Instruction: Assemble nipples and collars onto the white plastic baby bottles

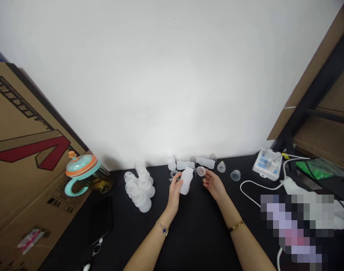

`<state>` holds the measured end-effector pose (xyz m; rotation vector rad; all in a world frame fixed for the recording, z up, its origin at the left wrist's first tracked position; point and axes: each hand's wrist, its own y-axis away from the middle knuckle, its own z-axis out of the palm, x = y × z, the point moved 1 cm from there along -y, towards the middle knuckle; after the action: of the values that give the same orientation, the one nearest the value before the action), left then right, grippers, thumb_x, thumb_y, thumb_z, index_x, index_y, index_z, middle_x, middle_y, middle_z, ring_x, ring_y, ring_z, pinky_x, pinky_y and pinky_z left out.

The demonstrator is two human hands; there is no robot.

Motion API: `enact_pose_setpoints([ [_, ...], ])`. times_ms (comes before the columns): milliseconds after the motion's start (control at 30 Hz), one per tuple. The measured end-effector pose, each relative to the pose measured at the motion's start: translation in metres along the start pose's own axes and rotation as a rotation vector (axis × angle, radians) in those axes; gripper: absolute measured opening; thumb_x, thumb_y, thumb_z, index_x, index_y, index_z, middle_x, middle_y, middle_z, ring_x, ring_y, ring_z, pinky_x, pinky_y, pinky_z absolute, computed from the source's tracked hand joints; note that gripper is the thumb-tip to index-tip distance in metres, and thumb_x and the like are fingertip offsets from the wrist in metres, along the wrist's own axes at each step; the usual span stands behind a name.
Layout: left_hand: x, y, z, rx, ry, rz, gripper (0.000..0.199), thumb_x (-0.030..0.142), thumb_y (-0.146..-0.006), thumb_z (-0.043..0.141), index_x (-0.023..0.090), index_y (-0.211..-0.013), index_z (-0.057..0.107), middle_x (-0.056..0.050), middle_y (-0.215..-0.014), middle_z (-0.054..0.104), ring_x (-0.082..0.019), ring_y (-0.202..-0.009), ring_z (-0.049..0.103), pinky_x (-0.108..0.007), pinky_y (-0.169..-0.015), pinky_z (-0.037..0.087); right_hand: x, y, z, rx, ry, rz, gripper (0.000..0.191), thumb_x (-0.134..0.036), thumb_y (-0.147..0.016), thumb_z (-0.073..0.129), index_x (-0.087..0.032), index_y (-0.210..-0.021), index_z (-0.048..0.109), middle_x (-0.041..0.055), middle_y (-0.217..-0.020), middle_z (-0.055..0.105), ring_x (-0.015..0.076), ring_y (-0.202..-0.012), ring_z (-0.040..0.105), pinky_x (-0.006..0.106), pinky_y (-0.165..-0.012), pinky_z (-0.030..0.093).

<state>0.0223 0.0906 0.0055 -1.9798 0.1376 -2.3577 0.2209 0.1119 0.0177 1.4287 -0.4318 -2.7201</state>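
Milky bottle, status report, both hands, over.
Left hand holding milky bottle. Right hand holding clear cap. Bottle cluster off left, clear of both hands.

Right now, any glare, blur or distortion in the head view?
Head view: smooth white wall brightest low in the middle; flat black device nearly merges with the dark black tabletop; soft wall shadow beside the teal-lidded clear jug; wide-lens stretch toward the edges, brown cardboard box slanting; pixelated block hides detail lower right; translucent white bottle shows little surface detail.

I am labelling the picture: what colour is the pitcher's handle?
The pitcher handle is light turquoise, shown best in the head view.
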Motion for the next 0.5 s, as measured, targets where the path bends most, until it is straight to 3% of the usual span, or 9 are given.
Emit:
enact_pose_setpoints([
  [100,0.002,0.001,0.0,0.002,-0.095,0.057,0.055,0.046,-0.085,0.069,0.019,-0.131,0.056,-0.013,-0.116,0.072,-0.027,-0.103,0.071,-0.038,-0.086,0.057,0.0,0.003,0.003,0.01,-0.028,0.037,0.019,-0.035,-0.074,0.073,-0.021,-0.087,0.069,0.0037,-0.09,0.073,0.0104,-0.052,0.054,0.023,-0.043,0.042],
  [200,0.007,0.001,-0.003,0.065,-0.357,0.216,0.053,0.035,-0.08,0.074,0.021,-0.129,0.058,-0.013,-0.127,0.067,-0.029,-0.119,0.064,-0.043,-0.101,0.051,0.0,0.006,0.003,0.023,-0.041,0.022,0.021,-0.034,-0.073,0.074,-0.022,-0.089,0.07,0.0041,-0.094,0.073,0.0145,-0.065,0.063,0.023,-0.049,0.048],
  [367,0.012,0.004,-0.008,0.13,-0.841,0.48,0.048,0.019,-0.086,0.062,0.025,-0.134,0.058,-0.01,-0.129,0.063,-0.03,-0.124,0.057,-0.051,-0.109,0.041,-0.001,0.007,0.001,-0.032,0.018,-0.082,0.027,-0.035,-0.071,0.075,-0.025,-0.095,0.067,0.0032,-0.096,0.072,0.0217,-0.088,0.068,0.031,-0.067,0.057],
  [500,0.013,0.006,-0.009,0.156,-1.018,0.625,0.049,0.009,-0.088,0.054,0.026,-0.134,0.059,-0.01,-0.126,0.063,-0.029,-0.122,0.057,-0.05,-0.108,0.041,-0.001,0.008,0.003,-0.037,0.087,-0.157,0.032,-0.031,-0.068,0.078,-0.025,-0.097,0.067,0.0027,-0.105,0.071,0.0215,-0.093,0.066,0.032,-0.072,0.058],
])
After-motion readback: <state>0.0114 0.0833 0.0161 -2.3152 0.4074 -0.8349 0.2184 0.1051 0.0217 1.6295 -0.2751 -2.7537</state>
